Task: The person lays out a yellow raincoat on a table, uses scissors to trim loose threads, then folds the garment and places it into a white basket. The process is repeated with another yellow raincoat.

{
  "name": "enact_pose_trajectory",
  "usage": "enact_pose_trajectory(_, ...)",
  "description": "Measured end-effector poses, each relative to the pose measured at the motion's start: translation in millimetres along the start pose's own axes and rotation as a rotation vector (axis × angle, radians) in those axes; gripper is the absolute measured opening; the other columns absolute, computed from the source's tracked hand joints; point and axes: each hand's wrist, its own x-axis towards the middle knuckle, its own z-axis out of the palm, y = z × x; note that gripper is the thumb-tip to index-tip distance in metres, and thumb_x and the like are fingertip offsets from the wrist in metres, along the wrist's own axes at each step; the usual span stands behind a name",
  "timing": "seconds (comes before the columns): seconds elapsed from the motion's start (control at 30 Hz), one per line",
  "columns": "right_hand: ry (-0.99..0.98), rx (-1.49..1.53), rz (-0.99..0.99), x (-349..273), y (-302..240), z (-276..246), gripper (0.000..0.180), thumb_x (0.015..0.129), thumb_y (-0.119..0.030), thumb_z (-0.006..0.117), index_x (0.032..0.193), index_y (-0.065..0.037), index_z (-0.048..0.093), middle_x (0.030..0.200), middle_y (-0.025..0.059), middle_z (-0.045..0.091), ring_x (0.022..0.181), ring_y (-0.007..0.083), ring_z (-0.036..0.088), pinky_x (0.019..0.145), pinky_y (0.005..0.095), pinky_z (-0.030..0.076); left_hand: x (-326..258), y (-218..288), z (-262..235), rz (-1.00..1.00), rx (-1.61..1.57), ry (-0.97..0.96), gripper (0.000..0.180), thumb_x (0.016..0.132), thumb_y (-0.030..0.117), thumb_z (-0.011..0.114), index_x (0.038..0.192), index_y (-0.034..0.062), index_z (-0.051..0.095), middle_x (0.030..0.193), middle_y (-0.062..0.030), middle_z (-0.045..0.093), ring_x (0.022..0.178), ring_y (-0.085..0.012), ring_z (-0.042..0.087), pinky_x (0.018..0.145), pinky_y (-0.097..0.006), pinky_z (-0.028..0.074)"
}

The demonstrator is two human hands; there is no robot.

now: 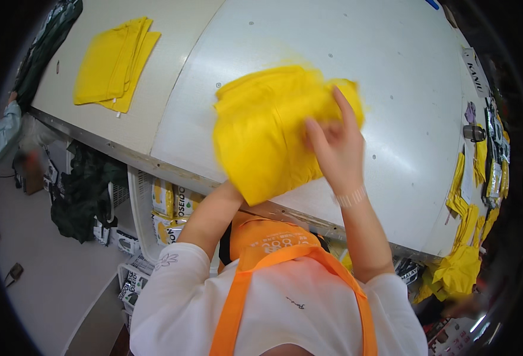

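A bundle of yellow cloth (267, 133) lay on the near part of the big white table (392, 71), a bit blurry, with its low corner hanging over the near edge. The person's right hand (335, 145) lay on top of its right side, fingers spread and bent, pressing or pinching the cloth. The left hand could not be seen; only the left forearm (214, 210) came up from below and went under the bundle's near corner, so one could not tell if that hand was open or closed. It looked like the person was in the middle of folding or turning the cloth. The next move would need both hands to keep the layers lined up, so nothing slid off the edge. Far to the left, a neat stack of folded yellow cloths (113, 62) sat on a second table. At the right edge hung more yellow pieces (463, 207). Under the table were packets in a white basket (163, 207).
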Motion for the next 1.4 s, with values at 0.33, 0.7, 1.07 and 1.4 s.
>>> enact_pose_trajectory(0.33, 0.207, -0.577, -0.412, 17.8, 96.7, -7.0, 0.051, 0.078, -0.023, 0.069, 0.120, -0.001, 0.052, 0.122, 0.0207, 0.050, 0.112, 0.0348, 0.048, 0.092, 0.0398, 0.041, -13.7, 0.8, 1.7, -0.090, -0.116, -0.013, 0.050, 0.093, 0.035, 0.044, 0.136, 0.0095, 0.038, 0.137, -0.0095, 0.041, 0.125, -0.0266, 0.039, 0.102, -0.042, 0.031)
enact_pose_trajectory(0.7, 0.045, -0.167, 0.238, -4.3, 168.6, 5.5, 0.053, 0.084, -0.047, 0.059, 0.094, 0.005, 0.053, 0.086, 0.0266, 0.063, 0.083, 0.0423, 0.061, 0.071, 0.0430, 0.049, -23.9, 9.6, -58.7, -0.606, -1.295, -0.199, 0.045, 0.094, 0.027, 0.046, 0.133, 0.0051, 0.042, 0.131, -0.0102, 0.049, 0.117, -0.0252, 0.049, 0.098, -0.038, 0.039)
enact_pose_trajectory(1.07, 0.185, -0.638, -0.380, 12.8, 117.9, -5.9, 0.059, 0.088, -0.041, 0.054, 0.135, -0.009, 0.037, 0.139, 0.0214, 0.033, 0.128, 0.0375, 0.030, 0.103, 0.0495, 0.027, 10.3, 45.5, -126.9, -0.229, 0.488, 0.116, 0.053, 0.090, 0.038, 0.048, 0.138, 0.0173, 0.038, 0.147, -0.0082, 0.028, 0.137, -0.0316, 0.019, 0.108, -0.055, 0.011)
enact_pose_trajectory(1.4, -0.066, -0.582, -0.338, 80.7, 173.4, 46.5, 0.060, 0.091, -0.044, 0.045, 0.142, -0.018, 0.029, 0.149, 0.0120, 0.020, 0.138, 0.0356, 0.012, 0.110, 0.0520, 0.012, 20.1, -28.5, -44.6, -0.313, 0.368, 0.071, 0.059, 0.089, 0.038, 0.047, 0.142, 0.0185, 0.030, 0.151, -0.0086, 0.017, 0.139, -0.0347, 0.008, 0.108, -0.057, 0.004)
